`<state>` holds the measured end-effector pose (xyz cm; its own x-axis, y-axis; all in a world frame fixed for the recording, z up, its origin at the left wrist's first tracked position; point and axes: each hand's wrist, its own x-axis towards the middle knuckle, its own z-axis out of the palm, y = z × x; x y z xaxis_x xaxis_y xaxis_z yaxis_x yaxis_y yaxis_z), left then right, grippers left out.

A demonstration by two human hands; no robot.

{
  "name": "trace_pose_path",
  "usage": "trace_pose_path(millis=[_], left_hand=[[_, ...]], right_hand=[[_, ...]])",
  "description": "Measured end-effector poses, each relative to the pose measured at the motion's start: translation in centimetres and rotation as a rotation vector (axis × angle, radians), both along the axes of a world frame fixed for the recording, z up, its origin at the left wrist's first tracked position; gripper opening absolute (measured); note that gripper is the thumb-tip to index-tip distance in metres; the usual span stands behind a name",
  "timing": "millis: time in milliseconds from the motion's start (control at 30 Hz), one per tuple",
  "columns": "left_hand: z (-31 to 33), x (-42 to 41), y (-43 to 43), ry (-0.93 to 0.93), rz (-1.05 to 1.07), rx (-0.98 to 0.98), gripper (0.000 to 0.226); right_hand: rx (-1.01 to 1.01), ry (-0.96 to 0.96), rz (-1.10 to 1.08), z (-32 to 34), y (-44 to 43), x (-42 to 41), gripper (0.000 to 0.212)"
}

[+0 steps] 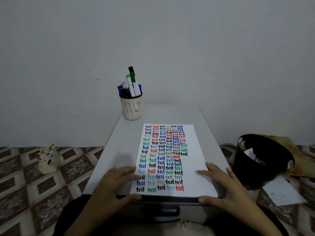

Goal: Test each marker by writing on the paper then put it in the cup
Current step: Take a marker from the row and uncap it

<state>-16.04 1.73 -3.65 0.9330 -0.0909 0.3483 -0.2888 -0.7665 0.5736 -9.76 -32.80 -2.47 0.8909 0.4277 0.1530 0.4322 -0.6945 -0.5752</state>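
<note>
The left hand covers part of a word at the edge of the paper; beyond its fingertips, the markers sink out of sight inside the cup

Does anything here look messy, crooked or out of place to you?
Nothing on the table is spilled or damaged; the cup of markers stands upright near its far left corner. On the floor, a loose sheet lies beside the black bin, which looks tilted, perhaps only the wide lens.

Strip of table open between paper and cup; markers crowd cup mouth; bin at right.
</note>
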Motion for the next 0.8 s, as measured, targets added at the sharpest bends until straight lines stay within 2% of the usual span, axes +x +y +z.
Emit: trace_pose_path(millis=[133,233,400,500,533,667,800], left_hand=[[0.2,0.5,0.1,0.032,0.005,-0.015,0.056],[0.3,1.0,0.5,0.07,-0.001,0.004,0.057],[0.8,2.7,1.1,0.077,0.014,-0.014,0.054],[1.0,4.1,1.4,0.076,0.019,-0.046,0.057],[1.0,4.5,1.5,0.08,0.025,-0.051,0.06],[1.0,5.6,1.6,0.08,0.078,-0.096,0.052],[0.8,6.0,1.4,0.062,0.102,-0.102,0.046]], right_hand=[[0.152,-0.002,-0.052,-0.3,0.3,0.7,0.074],[0.196,0.008,-0.064,-0.4,0.6,1.1,0.072],[0.209,-0.015,-0.121,-0.7,1.4,1.6,0.068],[0.18,-0.032,-0.169,-0.5,2.4,2.0,0.04],[0.168,-0.034,-0.18,-0.3,2.8,2.2,0.037],[0.159,-0.021,-0.198,0.0,3.7,2.9,0.047],[0.165,-0.002,-0.193,0.3,4.3,3.8,0.033]])
